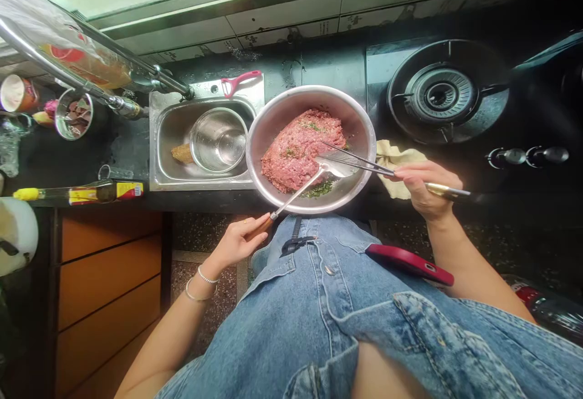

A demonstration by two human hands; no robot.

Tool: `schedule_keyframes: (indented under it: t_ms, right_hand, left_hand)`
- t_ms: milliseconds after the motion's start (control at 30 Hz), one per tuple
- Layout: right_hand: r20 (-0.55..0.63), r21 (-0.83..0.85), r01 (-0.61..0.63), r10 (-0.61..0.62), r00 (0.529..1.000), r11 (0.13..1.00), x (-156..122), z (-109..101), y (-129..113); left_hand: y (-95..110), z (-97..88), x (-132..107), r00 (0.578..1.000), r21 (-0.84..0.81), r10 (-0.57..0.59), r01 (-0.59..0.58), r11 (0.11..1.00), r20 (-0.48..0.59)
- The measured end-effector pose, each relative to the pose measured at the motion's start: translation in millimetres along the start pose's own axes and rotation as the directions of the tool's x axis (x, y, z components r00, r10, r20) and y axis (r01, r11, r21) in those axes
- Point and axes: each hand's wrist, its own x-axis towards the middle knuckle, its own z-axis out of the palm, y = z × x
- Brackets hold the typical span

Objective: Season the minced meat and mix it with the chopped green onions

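Note:
A wide steel basin (370, 135) sits at the counter edge, holding a mound of pink minced meat (296, 144) flecked with chopped greens (319, 190). My left hand (241, 238) is closed round the wooden handle of a metal spatula (298, 192), whose blade lies in the basin against the meat's right side. In my right hand (428, 186) is a pair of chopsticks (371, 167). Their dark tips cross over the spatula blade and reach the meat. Part of the blade is hidden behind them.
Left of the basin is a sink (159, 162) holding a steel pot (218, 138); a red peeler (237, 82) lies on its rim. A beige cloth (396, 156) and a gas burner (444, 94) are at right. A bottle (98, 192) lies at the left counter edge.

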Motion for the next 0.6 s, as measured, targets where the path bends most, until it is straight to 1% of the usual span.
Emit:
schedule_keyframes:
  t_ms: [67,267,400,533,600]
  right_hand:
    - [0.002,0.032,0.001,-0.001,1.000,0.999,1.7,-3.2,-3.6]
    - [0.114,0.045,-0.001,-0.004,0.993,0.999,7.2,-13.3,-8.6]
    - [0.102,0.040,-0.019,0.014,0.995,0.999,6.3,-18.1,-3.1]
    - [0.070,0.026,-0.032,0.030,0.997,0.999,5.4,-19.9,1.7]
    - [0.074,-0.014,-0.024,0.025,0.997,1.000,5.8,-18.5,2.9]
  left_hand:
    - [-0.3,-1.0,-0.1,1.000,0.012,0.006,-0.006,1.000,-0.002]
    - [-0.5,-2.6,-1.2,0.999,0.038,0.033,-0.032,0.999,-0.014]
    - [0.6,-2.5,-1.0,0.998,0.044,0.055,-0.055,0.998,-0.004]
    - [2.5,-2.1,-0.4,0.999,0.034,0.038,-0.039,0.999,0.012]
    - [3.1,-1.8,-0.3,0.999,0.025,0.033,-0.033,0.999,0.015]
